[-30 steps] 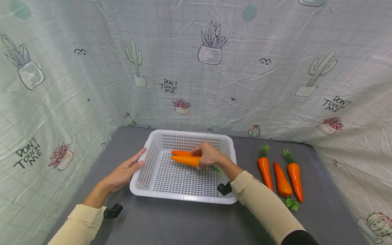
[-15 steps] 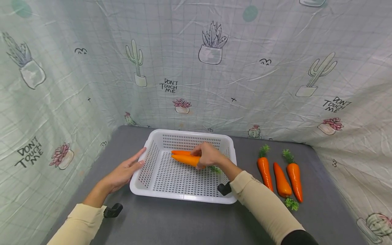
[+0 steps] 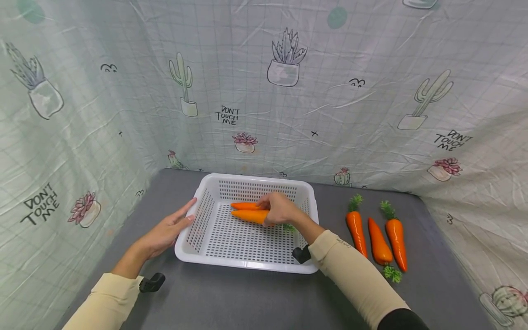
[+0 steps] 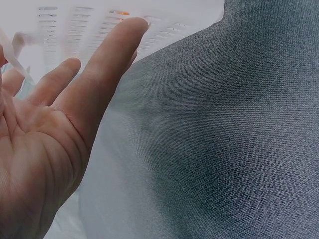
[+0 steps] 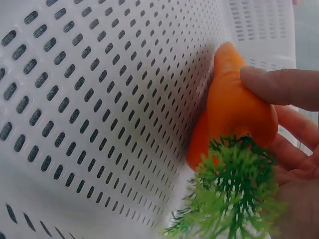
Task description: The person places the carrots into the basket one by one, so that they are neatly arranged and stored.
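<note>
A white perforated plastic basket (image 3: 247, 265) sits on the grey table. Inside it, my right hand (image 3: 282, 211) grips an orange carrot (image 3: 249, 216) near its thick end, thumb on top in the right wrist view. Feathery green leaves (image 5: 234, 184) stick out from that end. Close along the basket's back side lies a second carrot (image 3: 243, 206), partly covered by the hand; in the right wrist view, the held carrot overlaps it. My left hand (image 3: 167, 231) is at the basket's left wall, its fingers extended along the outside and the thumb near the rim.
To the right of the basket, three more carrots with green tops lie on the table: one carrot (image 3: 356, 233) nearest the basket, a middle carrot (image 3: 379, 243) pointing away, and an outer carrot (image 3: 396, 243). A printed cloth (image 3: 255, 101) hangs behind and at both sides.
The held carrot's tip has risen slightly and dipped back down within the basket. Both hands, the basket and the three carrots on the table stay practically in place.
</note>
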`<state>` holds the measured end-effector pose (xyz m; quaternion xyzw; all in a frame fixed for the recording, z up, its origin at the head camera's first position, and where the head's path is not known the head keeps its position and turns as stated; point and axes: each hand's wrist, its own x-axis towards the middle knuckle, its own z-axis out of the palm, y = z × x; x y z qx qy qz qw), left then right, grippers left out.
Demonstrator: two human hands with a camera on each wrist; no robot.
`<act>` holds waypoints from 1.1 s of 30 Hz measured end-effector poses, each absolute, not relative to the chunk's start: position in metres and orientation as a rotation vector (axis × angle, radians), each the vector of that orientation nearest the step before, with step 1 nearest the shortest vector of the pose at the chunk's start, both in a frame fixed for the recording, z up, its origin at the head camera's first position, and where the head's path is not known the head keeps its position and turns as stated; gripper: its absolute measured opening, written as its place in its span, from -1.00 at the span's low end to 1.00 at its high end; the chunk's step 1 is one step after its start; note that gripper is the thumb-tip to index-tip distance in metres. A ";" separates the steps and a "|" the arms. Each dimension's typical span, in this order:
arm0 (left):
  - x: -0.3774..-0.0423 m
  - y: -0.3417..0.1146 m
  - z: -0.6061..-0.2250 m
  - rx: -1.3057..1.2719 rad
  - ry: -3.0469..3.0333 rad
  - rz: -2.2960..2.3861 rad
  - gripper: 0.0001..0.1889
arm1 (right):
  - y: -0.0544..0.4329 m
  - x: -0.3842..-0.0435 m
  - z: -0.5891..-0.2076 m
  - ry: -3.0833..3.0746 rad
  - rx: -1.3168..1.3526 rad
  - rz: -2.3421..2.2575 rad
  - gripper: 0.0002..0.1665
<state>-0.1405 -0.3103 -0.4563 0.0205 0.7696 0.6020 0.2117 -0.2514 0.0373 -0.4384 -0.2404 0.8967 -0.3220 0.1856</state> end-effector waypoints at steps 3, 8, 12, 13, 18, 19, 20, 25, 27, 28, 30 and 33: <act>-0.141 -0.310 -0.456 0.061 2.139 1.671 -0.28 | 0.037 -0.250 -0.439 2.531 -0.694 -0.905 -0.34; -0.141 -0.310 -0.456 0.064 2.147 1.672 -0.28 | 0.037 -0.250 -0.440 2.536 -0.714 -0.893 -0.34; -0.141 -0.309 -0.455 0.064 2.154 1.664 -0.28 | 0.036 -0.250 -0.442 2.549 -0.710 -0.891 -0.35; -0.140 -0.309 -0.455 0.065 2.154 1.662 -0.28 | 0.036 -0.250 -0.442 2.554 -0.710 -0.888 -0.36; -0.140 -0.310 -0.455 0.067 2.154 1.660 -0.28 | 0.034 -0.249 -0.443 2.593 -0.724 -0.829 -0.36; -0.140 -0.310 -0.455 0.068 2.153 1.662 -0.28 | 0.034 -0.248 -0.443 2.598 -0.734 -0.810 -0.36; -0.140 -0.310 -0.455 0.068 2.151 1.664 -0.28 | 0.034 -0.248 -0.443 2.602 -0.747 -0.790 -0.35; -0.139 -0.309 -0.455 0.070 2.141 1.674 -0.28 | 0.035 -0.247 -0.442 2.626 -0.798 -0.720 -0.35; -0.139 -0.309 -0.455 0.071 2.138 1.675 -0.28 | 0.035 -0.247 -0.441 2.644 -0.804 -0.701 -0.36; -0.139 -0.309 -0.455 0.071 2.138 1.675 -0.28 | 0.035 -0.247 -0.441 2.650 -0.809 -0.687 -0.37; -0.139 -0.309 -0.454 0.071 2.139 1.674 -0.28 | 0.035 -0.247 -0.441 2.669 -0.810 -0.661 -0.38; -0.139 -0.309 -0.454 0.077 2.138 1.677 -0.28 | 0.035 -0.248 -0.441 2.697 -0.805 -0.619 -0.41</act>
